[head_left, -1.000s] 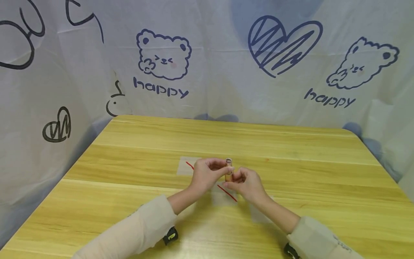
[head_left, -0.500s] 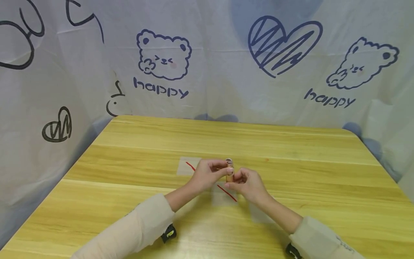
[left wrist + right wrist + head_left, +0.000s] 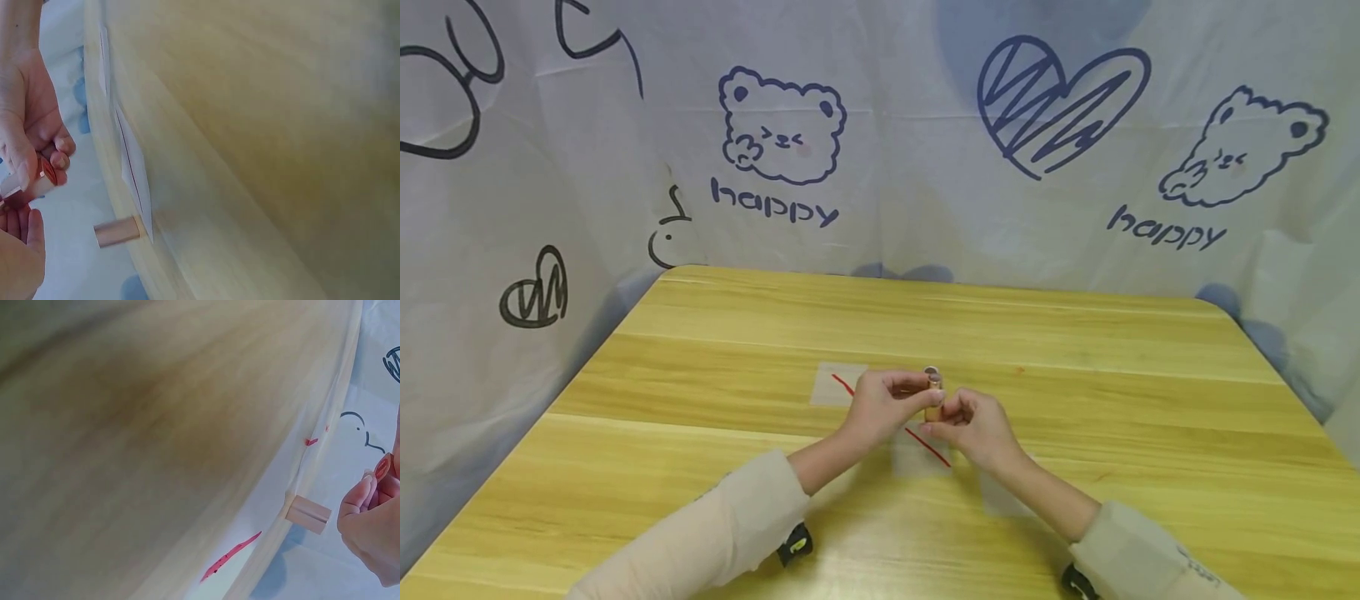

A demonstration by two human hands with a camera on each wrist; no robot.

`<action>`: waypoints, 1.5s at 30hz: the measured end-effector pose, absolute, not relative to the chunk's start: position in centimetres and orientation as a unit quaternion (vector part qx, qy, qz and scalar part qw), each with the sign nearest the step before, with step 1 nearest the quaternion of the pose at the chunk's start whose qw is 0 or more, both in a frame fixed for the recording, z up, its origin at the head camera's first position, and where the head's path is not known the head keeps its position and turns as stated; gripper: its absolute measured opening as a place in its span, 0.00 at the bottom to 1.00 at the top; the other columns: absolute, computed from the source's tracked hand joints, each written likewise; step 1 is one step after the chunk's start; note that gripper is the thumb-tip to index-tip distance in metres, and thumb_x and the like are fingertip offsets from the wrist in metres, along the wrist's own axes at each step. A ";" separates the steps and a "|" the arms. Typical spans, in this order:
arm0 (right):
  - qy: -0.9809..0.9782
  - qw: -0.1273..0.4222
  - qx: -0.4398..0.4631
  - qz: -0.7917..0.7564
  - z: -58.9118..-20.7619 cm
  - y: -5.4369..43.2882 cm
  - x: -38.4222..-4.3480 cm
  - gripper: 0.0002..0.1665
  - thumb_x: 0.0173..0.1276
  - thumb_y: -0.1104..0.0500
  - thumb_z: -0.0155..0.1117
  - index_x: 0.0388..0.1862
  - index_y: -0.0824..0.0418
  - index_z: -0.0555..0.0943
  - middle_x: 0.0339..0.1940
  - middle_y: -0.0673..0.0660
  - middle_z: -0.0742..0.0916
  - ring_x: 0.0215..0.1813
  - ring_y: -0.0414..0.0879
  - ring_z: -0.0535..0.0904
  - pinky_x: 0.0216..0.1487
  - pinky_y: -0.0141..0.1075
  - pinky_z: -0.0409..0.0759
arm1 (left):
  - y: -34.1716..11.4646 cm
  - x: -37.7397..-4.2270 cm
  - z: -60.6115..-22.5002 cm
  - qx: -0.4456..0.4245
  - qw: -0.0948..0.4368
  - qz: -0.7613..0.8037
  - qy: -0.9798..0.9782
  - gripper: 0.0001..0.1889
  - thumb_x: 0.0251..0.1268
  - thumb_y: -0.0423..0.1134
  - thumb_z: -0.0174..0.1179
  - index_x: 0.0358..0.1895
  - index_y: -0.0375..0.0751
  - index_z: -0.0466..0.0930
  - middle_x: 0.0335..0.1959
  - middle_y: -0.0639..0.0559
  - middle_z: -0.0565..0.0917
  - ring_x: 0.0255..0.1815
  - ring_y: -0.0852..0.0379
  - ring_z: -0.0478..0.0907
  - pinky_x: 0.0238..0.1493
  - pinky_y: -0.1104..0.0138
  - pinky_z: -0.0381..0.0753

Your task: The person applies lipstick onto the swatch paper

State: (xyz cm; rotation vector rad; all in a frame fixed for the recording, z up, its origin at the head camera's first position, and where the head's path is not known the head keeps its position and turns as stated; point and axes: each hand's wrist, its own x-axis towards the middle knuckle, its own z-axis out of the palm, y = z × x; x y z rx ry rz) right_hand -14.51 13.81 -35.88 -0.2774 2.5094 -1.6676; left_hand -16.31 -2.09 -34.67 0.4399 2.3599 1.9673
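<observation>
A shiny rose-gold lipstick tube (image 3: 932, 413) is held upright above the table between both hands. My left hand (image 3: 880, 408) pinches its upper part with thumb and fingers. Lower down, the thumb and curled fingers of my right hand (image 3: 981, 429) grip it. In the left wrist view the red round end of the lipstick tube (image 3: 46, 172) faces the table, and the right wrist view shows that red end (image 3: 382, 467) beside fingertips. A short pinkish cylinder (image 3: 117, 232), like a lipstick cap, stands on the table, apart from both hands; the hands hide it in the head view.
Pale sheets lie on the wooden table (image 3: 700, 392): one with a red line (image 3: 838, 393) left of the hands, a second with a red line (image 3: 917, 458) below them, and a third sheet (image 3: 1000, 500) partly under the right forearm. A printed white cloth (image 3: 910, 192) hangs behind.
The lipstick tube and both hands have shifted very slightly to the right. Both hands keep hold of the tube throughout.
</observation>
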 end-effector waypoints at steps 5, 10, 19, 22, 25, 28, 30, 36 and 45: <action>0.819 0.062 -0.087 -0.564 -35.8 14.2 -14.6 0.11 0.56 0.67 0.68 0.32 0.72 0.76 0.30 0.60 0.84 0.27 0.36 0.77 0.28 0.25 0.77 | -2.2 -16.8 -34.7 0.160 0.048 0.656 0.736 0.13 0.54 0.31 0.66 0.43 0.27 0.82 0.45 0.36 0.84 0.46 0.47 0.83 0.45 0.67 0.82; 0.824 0.039 -0.064 -0.562 -35.5 14.9 -15.0 0.13 0.56 0.64 0.69 0.34 0.72 0.75 0.31 0.59 0.83 0.29 0.36 0.76 0.30 0.25 0.77 | -2.3 -17.7 -35.0 0.152 0.043 0.649 0.744 0.15 0.56 0.35 0.65 0.45 0.31 0.82 0.46 0.37 0.83 0.45 0.48 0.83 0.44 0.68 0.83; 0.835 0.017 -0.037 -0.549 -35.0 16.0 -15.2 0.15 0.57 0.61 0.69 0.36 0.69 0.75 0.34 0.58 0.83 0.33 0.38 0.76 0.35 0.27 0.78 | -2.0 -19.8 -36.2 0.141 -0.008 0.610 0.780 0.18 0.55 0.38 0.66 0.48 0.34 0.81 0.48 0.37 0.82 0.48 0.48 0.81 0.49 0.64 0.81; 0.831 0.013 -0.030 -0.555 -34.9 16.4 -15.3 0.15 0.57 0.61 0.69 0.37 0.69 0.76 0.34 0.58 0.83 0.33 0.38 0.76 0.35 0.27 0.78 | -1.7 -20.4 -36.8 0.147 -0.016 0.580 0.801 0.21 0.55 0.39 0.66 0.51 0.32 0.79 0.50 0.37 0.81 0.52 0.46 0.79 0.53 0.60 0.79; 0.828 0.014 -0.024 -0.560 -34.9 16.6 -15.3 0.15 0.57 0.61 0.69 0.37 0.69 0.76 0.34 0.56 0.83 0.33 0.38 0.77 0.36 0.27 0.78 | -1.5 -20.9 -37.3 0.148 -0.013 0.558 0.817 0.23 0.55 0.39 0.67 0.53 0.30 0.77 0.51 0.37 0.80 0.53 0.45 0.78 0.54 0.58 0.78; 0.828 0.013 -0.024 -0.561 -35.0 16.7 -15.4 0.15 0.57 0.62 0.69 0.37 0.70 0.76 0.34 0.56 0.83 0.33 0.37 0.76 0.35 0.27 0.78 | -1.4 -21.3 -38.0 0.145 -0.005 0.540 0.829 0.24 0.53 0.38 0.68 0.53 0.29 0.77 0.51 0.36 0.81 0.52 0.45 0.79 0.52 0.59 0.80; 0.826 0.013 -0.024 -0.563 -35.0 16.7 -15.5 0.15 0.57 0.62 0.69 0.38 0.70 0.76 0.34 0.56 0.83 0.33 0.37 0.76 0.36 0.27 0.78 | -1.3 -21.5 -38.4 0.142 0.006 0.531 0.835 0.25 0.52 0.38 0.68 0.53 0.28 0.77 0.51 0.36 0.81 0.52 0.45 0.79 0.51 0.62 0.81; 0.822 0.012 -0.026 -0.568 -35.0 16.8 -15.5 0.15 0.57 0.63 0.69 0.38 0.71 0.76 0.33 0.55 0.83 0.33 0.37 0.77 0.36 0.26 0.78 | -1.3 -21.9 -39.1 0.145 0.021 0.502 0.852 0.25 0.52 0.38 0.68 0.51 0.28 0.77 0.50 0.36 0.81 0.49 0.45 0.80 0.47 0.65 0.82; 0.820 0.007 -0.032 -0.571 -34.9 16.9 -15.5 0.14 0.57 0.64 0.69 0.38 0.71 0.76 0.33 0.54 0.83 0.32 0.35 0.77 0.35 0.26 0.78 | -0.9 -22.0 -39.5 0.157 0.017 0.470 0.868 0.17 0.54 0.37 0.67 0.46 0.31 0.81 0.43 0.40 0.85 0.44 0.49 0.82 0.46 0.64 0.82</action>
